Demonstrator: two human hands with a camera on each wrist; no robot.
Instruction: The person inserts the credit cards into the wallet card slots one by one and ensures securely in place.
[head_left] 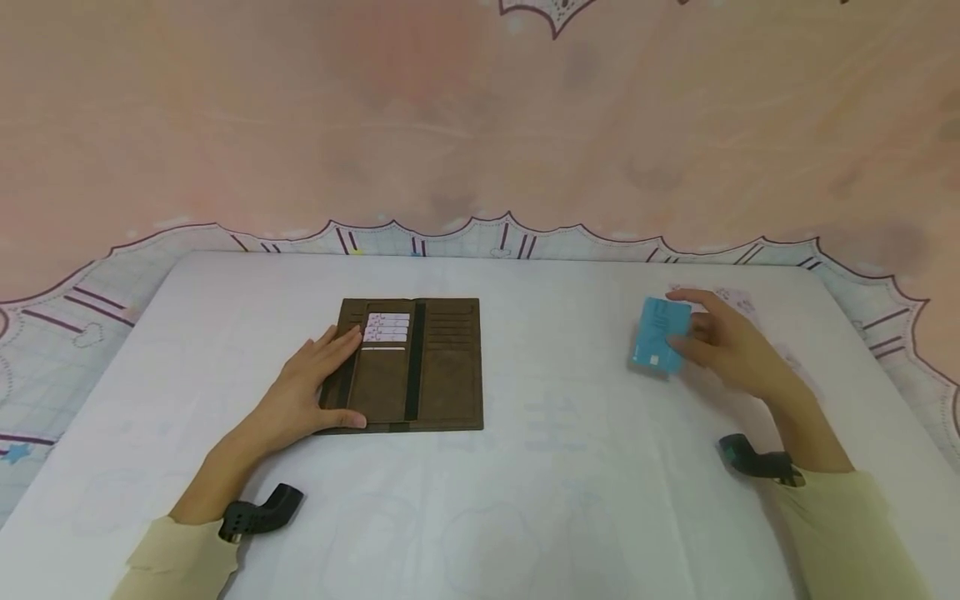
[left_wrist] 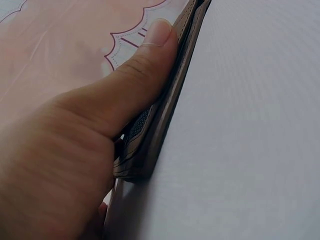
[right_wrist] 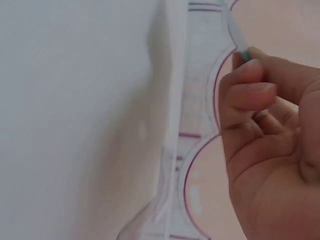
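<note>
An open brown bifold wallet point(head_left: 452, 392) lies on the white table, with several pale cards point(head_left: 387, 327) in the slots of its left half. My left hand point(head_left: 303, 387) rests on the wallet's left side, fingers reaching over the edge and thumb along the lower left corner. In the left wrist view that thumb point(left_wrist: 145, 65) lies straight along the dark stitched edge. Off to the right, my right hand point(head_left: 723, 346) pinches a light blue card point(head_left: 660, 333) by its right side, over the table. Only a sliver of the blue card point(right_wrist: 245, 55) shows in the right wrist view.
Purplish printed papers or marks point(head_left: 738, 302) show on the table beside and behind the right hand. The white table point(head_left: 480, 517) ends at a scalloped, patterned cloth border point(head_left: 450, 237). Each wrist wears a black camera point(head_left: 258, 512).
</note>
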